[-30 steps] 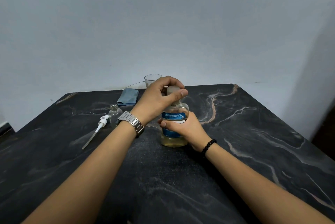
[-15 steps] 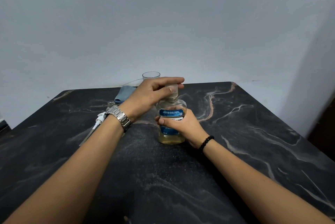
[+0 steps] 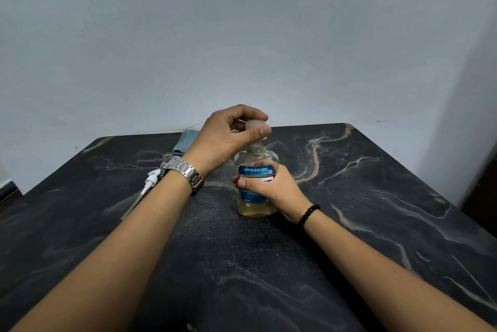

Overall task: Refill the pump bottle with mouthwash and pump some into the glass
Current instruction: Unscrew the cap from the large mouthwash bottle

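Lifted since before, the cap [image 3: 256, 127] sits pinched in the left hand [image 3: 224, 138] just above the neck; the right hand [image 3: 271, 189] grips the mouthwash bottle [image 3: 255, 183] mid-table [image 3: 376, 210], well inside its edges, grey wall behind

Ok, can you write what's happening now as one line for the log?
step: uncapping | left hand: grips cap, just above neck | right hand: holds mouthwash bottle upright on table
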